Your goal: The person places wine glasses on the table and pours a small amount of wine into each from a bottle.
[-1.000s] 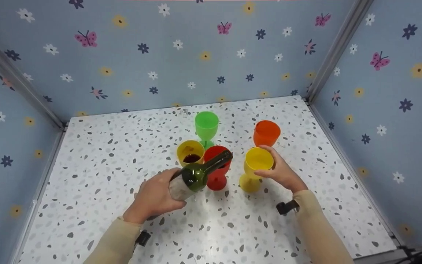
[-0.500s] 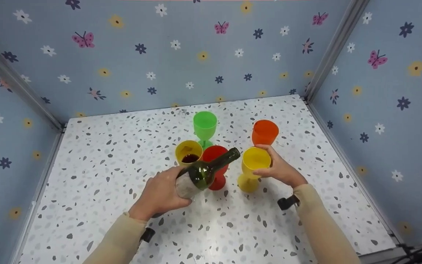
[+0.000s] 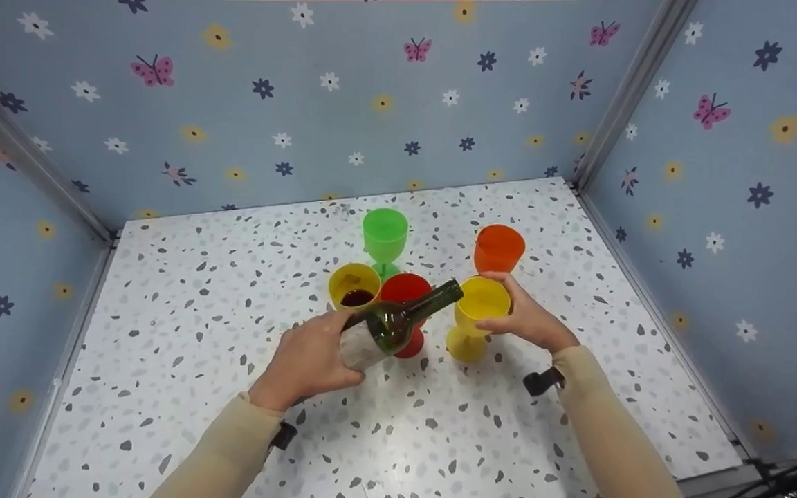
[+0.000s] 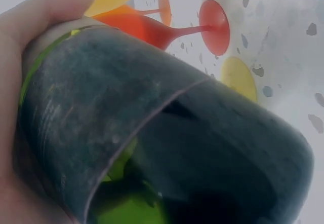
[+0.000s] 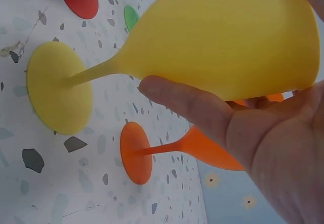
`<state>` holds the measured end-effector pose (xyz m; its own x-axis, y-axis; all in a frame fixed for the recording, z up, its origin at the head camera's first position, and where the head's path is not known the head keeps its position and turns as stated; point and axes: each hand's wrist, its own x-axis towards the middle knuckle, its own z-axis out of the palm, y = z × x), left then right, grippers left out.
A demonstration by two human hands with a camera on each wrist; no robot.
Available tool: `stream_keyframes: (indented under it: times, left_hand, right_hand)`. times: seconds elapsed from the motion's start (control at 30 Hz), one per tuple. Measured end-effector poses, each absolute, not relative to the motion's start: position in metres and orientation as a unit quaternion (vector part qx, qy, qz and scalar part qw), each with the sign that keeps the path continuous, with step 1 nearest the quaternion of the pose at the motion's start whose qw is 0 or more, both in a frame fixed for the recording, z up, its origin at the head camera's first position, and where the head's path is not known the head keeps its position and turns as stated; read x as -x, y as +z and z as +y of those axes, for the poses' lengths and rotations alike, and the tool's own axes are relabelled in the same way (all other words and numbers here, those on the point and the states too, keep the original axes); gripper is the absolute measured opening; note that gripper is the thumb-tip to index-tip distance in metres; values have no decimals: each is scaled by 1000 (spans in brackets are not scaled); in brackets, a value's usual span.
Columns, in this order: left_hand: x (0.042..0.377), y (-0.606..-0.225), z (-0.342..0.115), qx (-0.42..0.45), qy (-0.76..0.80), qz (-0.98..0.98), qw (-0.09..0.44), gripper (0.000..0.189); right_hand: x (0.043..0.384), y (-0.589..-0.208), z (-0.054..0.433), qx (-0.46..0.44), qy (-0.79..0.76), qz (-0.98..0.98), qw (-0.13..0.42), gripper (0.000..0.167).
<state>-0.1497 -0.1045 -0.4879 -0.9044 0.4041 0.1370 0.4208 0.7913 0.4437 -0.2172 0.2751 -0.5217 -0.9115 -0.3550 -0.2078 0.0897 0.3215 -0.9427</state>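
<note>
My left hand grips a green glass wine bottle round its pale label. The bottle is tilted, neck to the right, and its mouth overlaps the left rim of a yellow goblet in the head view. My right hand holds that goblet's bowl from the right; no dark liquid shows inside it. Beneath the bottle neck stands a red goblet, partly hidden. Left of it, another yellow goblet has dark liquid in the bottom. In the left wrist view the bottle's lower body fills most of the picture.
A green goblet stands behind the red one. Behind my right hand is an orange goblet. The speckled white tabletop is enclosed by flower-patterned panels at the back and sides.
My left hand has carried the bottle to the right, its mouth passing from over the red goblet to the held yellow goblet's rim. My right hand stays on the goblet.
</note>
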Motion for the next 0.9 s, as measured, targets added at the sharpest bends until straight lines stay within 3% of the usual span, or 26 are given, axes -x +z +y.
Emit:
stream_keyframes:
  times: [0.33,0.57,0.9]
  left_hand:
    - [156,-479,-99,219,-205,-954,2,87]
    - [159,-479,-100,218,-207,-954,-1,87]
    - [156,-478,-97,222,-203,-954,10,86]
  right_hand:
    - [213,-522,270,97,-585,784,181,84]
    - [205,-485,257,102,-547,812,178,80]
    - [206,-489,261,118,-549,810,169,79]
